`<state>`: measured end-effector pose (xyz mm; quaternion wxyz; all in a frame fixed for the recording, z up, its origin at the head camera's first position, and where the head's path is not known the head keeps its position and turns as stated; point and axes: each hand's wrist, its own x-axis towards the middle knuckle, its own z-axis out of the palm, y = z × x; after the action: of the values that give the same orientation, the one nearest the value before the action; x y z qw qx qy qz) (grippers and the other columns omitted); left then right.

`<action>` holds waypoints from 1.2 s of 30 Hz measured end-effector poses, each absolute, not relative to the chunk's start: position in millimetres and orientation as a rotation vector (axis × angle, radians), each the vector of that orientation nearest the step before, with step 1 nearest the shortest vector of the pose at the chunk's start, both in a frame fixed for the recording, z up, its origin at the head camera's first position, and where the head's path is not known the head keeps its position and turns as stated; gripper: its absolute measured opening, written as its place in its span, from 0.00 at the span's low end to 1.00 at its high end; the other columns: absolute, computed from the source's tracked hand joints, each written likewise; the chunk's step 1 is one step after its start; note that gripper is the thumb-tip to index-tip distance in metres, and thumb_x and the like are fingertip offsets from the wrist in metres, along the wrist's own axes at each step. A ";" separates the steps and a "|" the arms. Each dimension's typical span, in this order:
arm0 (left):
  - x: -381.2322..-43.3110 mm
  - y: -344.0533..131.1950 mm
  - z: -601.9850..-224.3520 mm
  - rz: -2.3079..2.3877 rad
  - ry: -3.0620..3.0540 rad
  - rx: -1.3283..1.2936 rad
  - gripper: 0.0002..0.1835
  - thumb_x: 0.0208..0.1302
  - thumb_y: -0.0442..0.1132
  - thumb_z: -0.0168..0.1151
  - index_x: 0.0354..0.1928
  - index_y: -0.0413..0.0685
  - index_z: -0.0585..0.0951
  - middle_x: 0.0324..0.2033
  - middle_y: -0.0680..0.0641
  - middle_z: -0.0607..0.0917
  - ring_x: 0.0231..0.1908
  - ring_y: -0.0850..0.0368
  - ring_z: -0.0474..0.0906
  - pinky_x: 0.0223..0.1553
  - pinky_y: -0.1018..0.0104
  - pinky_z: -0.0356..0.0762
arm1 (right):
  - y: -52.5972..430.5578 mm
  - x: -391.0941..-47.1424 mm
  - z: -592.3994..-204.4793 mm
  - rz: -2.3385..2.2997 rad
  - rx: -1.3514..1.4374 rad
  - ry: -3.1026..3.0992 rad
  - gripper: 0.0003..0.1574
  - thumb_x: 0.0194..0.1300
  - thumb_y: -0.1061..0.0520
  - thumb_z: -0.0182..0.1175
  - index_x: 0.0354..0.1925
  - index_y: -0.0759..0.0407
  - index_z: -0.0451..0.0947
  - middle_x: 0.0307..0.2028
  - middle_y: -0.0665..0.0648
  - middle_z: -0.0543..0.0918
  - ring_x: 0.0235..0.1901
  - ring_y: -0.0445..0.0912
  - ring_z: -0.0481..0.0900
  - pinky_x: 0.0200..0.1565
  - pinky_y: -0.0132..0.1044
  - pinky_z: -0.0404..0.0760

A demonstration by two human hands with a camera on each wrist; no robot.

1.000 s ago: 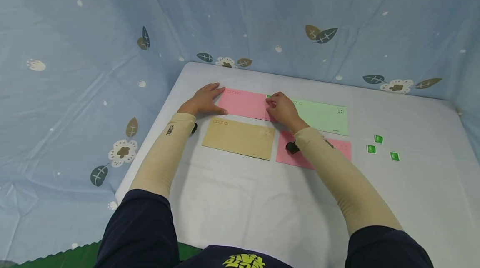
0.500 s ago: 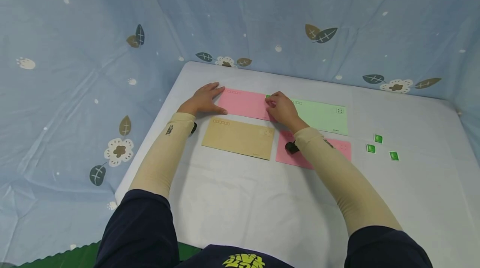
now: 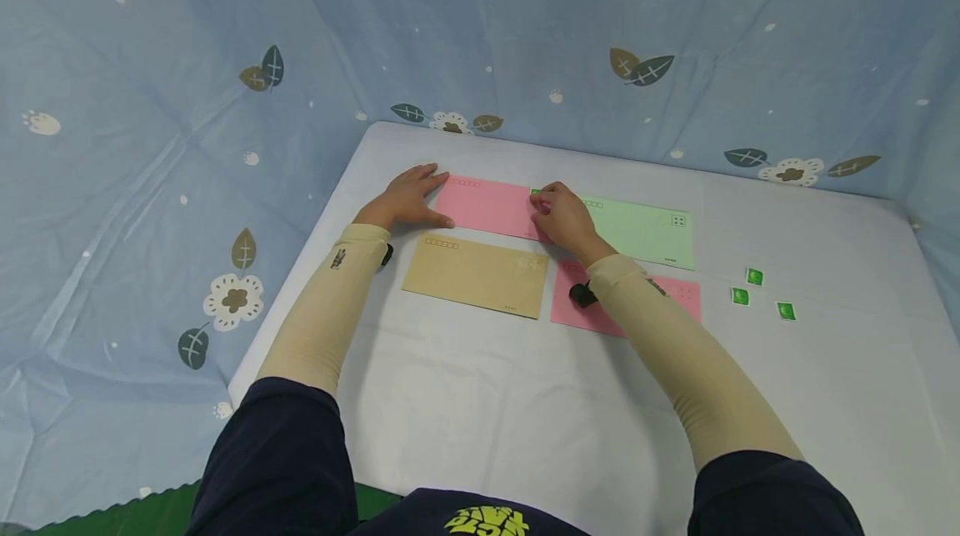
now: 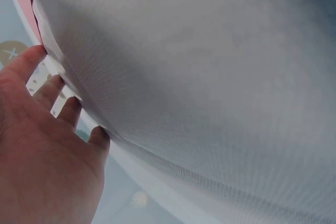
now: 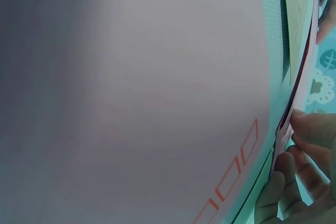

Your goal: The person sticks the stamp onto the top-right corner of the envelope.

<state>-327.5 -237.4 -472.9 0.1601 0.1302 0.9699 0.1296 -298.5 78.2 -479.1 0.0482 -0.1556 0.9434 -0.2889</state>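
Note:
In the head view, my left hand (image 3: 407, 197) rests at the left end of the far pink envelope (image 3: 483, 204), thumb and fingers spread. The left wrist view shows the fingertips of that hand (image 4: 50, 145) down on the white surface. My right hand (image 3: 566, 219) is at the same envelope's upper right corner, thumb and index finger together on a small green stamp (image 3: 536, 192), which they mostly cover. In the right wrist view, the fingers (image 5: 310, 129) touch the pink paper. Right of this hand lies a light green envelope (image 3: 641, 229).
A tan envelope (image 3: 476, 276) lies nearer, and a second pink envelope (image 3: 588, 318) sits partly under my right forearm. Loose green stamps (image 3: 740, 296) lie to the right on the white tabletop (image 3: 480, 403). A blue patterned cloth (image 3: 525, 36) hangs behind.
Both hands keep nearly the same place, with the right fingers still at the stamp. The whole view shifts very slightly.

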 end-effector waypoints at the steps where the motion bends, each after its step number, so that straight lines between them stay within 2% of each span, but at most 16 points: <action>1: -327.5 -237.4 -472.9 0.373 2.769 0.371 0.59 0.55 0.67 0.73 0.82 0.55 0.53 0.81 0.46 0.45 0.80 0.45 0.37 0.78 0.47 0.37 | 78.1 -298.6 -479.2 -0.880 -0.473 2.878 0.24 0.71 0.58 0.63 0.63 0.62 0.80 0.61 0.63 0.75 0.56 0.56 0.78 0.60 0.50 0.77; 29: -321.7 -237.8 -471.9 0.406 2.759 0.391 0.59 0.55 0.65 0.73 0.82 0.53 0.53 0.81 0.45 0.45 0.80 0.44 0.36 0.78 0.45 0.36 | 77.2 -293.0 -480.0 -0.907 -0.453 2.911 0.26 0.68 0.60 0.63 0.64 0.62 0.79 0.61 0.63 0.75 0.56 0.57 0.78 0.61 0.50 0.77; 36: -321.3 -238.4 -473.1 0.394 2.768 0.397 0.60 0.54 0.68 0.72 0.82 0.53 0.52 0.81 0.45 0.44 0.80 0.44 0.36 0.78 0.44 0.37 | 77.9 -290.6 -478.4 -0.931 -0.452 2.912 0.26 0.68 0.61 0.63 0.63 0.62 0.80 0.61 0.62 0.75 0.54 0.55 0.79 0.59 0.50 0.77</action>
<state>-321.3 -238.4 -473.1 0.1579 0.1388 0.9679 0.1376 -290.6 77.9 -478.4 0.0254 -0.1463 0.9420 -0.3011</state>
